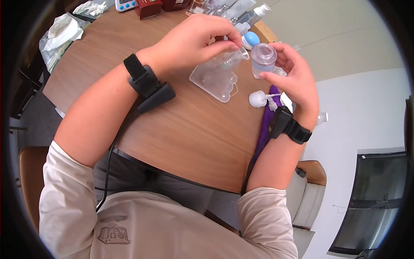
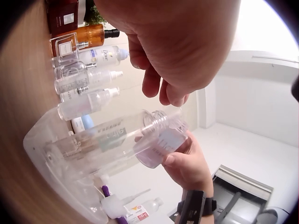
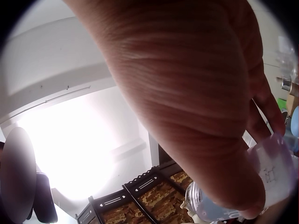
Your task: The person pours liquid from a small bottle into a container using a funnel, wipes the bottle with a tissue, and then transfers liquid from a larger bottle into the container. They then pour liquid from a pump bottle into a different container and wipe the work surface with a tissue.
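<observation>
In the head view my left hand (image 1: pixel 194 41) pinches the rim of a clear flared piece (image 1: pixel 243 53) at the mouth of a clear bottle. That bottle (image 2: pixel 100 140) rises from a clear scalloped-edge tray (image 1: pixel 209 85) in the left wrist view. My right hand (image 1: pixel 297 77) grips a capless, purple-tinted clear bottle (image 1: pixel 263 58) round its side, thumb in front, close beside the flared piece. Its open neck shows in the head view. Printed marks show on this bottle (image 3: pixel 273 172) in the right wrist view, where the palm hides part of it.
A white pump top (image 1: pixel 258 99) lies by a purple strip (image 1: pixel 264 125) on the wooden table (image 1: pixel 172 134). Several bottles, a blue-capped container (image 1: pixel 250 39) and red boxes (image 1: pixel 148 8) stand along the far side. Crumpled tissue (image 1: pixel 64 30) is at the far left.
</observation>
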The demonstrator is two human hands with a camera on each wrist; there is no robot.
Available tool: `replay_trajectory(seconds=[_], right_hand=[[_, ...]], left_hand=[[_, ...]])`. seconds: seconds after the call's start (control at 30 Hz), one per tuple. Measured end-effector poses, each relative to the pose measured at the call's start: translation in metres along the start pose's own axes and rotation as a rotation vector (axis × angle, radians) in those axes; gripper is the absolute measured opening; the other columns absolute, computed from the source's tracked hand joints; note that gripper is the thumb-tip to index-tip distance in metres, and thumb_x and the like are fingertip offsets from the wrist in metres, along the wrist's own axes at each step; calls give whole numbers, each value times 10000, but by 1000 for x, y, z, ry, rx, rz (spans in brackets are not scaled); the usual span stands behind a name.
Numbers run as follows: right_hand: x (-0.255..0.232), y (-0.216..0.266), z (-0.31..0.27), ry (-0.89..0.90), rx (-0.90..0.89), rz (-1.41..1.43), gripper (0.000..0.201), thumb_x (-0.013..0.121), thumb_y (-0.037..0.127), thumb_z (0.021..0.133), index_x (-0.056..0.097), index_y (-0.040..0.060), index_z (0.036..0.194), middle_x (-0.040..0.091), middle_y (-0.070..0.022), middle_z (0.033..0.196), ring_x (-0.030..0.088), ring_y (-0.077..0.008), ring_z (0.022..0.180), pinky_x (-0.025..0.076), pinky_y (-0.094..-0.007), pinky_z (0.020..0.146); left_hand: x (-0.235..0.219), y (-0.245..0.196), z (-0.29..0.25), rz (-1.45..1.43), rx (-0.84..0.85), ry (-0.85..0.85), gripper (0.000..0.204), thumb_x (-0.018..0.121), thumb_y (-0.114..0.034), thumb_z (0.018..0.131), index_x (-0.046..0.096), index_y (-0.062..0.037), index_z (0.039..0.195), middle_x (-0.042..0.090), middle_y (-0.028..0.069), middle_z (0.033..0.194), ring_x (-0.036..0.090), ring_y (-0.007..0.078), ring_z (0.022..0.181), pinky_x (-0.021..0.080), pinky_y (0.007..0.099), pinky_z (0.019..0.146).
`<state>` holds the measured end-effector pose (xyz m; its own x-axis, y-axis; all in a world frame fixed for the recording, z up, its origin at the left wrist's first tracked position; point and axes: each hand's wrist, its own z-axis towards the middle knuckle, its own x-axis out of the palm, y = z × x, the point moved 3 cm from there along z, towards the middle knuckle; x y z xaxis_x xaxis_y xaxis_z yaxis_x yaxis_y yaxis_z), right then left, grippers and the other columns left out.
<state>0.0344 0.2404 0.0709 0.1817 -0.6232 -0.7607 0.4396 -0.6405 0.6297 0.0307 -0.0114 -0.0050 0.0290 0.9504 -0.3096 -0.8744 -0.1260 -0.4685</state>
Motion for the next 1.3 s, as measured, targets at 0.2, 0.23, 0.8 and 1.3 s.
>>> replay_trajectory(seconds=[0.2, 0.23, 0.8, 1.3], right_hand=[[1, 2, 0, -7, -21, -1, 632, 891, 90, 712, 675, 32, 1303, 762, -92, 1182, 694, -208, 1123, 504, -372, 1075], [2, 2, -1, -3, -23, 0, 628, 890, 88, 712, 680, 41, 1301, 762, -87, 1178, 693, -207, 1122, 504, -371, 1075], [-1, 7, -4, 3, -39, -42, 607, 872, 104, 721, 702, 62, 1303, 763, -75, 1174, 691, -212, 1109, 517, -368, 1040], [-2, 12, -3, 30, -61, -95, 625, 872, 123, 731, 705, 75, 1332, 770, -74, 1197, 685, -202, 1086, 508, -359, 1036]], left_hand=[[1, -2, 1, 12, 4, 13, 60, 730, -43, 966, 720, -9, 1014, 724, 75, 936, 652, 207, 812, 518, 320, 720], [1, -2, 2, 42, 29, 6, 63, 735, -46, 962, 724, -12, 1013, 727, 76, 936, 656, 215, 812, 521, 325, 718], [-1, -6, 2, 92, 47, -31, 84, 771, -48, 927, 744, -22, 1003, 755, 69, 953, 675, 223, 804, 533, 324, 701], [1, -7, 2, 118, 81, -31, 99, 780, -48, 911, 741, -31, 1000, 758, 75, 948, 699, 257, 832, 553, 342, 711]])
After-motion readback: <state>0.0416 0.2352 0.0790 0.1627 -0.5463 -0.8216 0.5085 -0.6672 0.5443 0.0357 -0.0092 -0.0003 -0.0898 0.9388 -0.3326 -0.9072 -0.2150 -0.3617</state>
